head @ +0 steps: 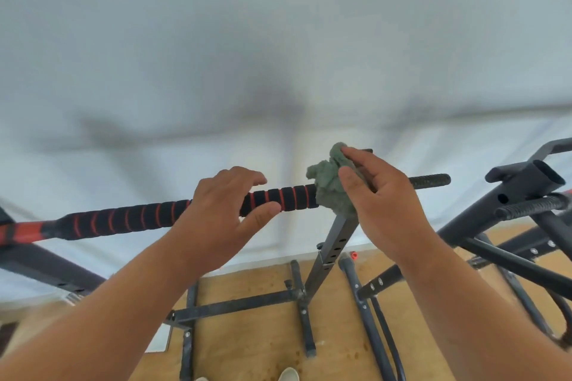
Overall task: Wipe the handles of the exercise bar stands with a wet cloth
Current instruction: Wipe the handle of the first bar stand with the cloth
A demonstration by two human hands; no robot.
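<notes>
Nearest: toes of my shoes at the bottom edge, on a brown floor. Black base rails of the near stand spread across the floor between my forearms; bare floor shows between the rails.

Next: my left hand, forearm rising from lower left. Its fingers curve loosely over the top of the bar's foam grip, thumb underneath, a gap showing between thumb and grip; not clenched, holding nothing firmly.

Beside it: my right hand, forearm rising from lower right. Thumb and forefinger pinch a bunched green cloth; the remaining fingers are relaxed and spread.

Cloth: sits at the right end of the black-and-red striped grip, over the top of the near stand's upright, touching the bar.

Bar: runs left to right, red section at far left, bare threaded end sticking out past my right hand into open air.

Right: a second stand with open cradle, apart from the bar's end.

Farthest: pale wall, close behind the bar.
</notes>
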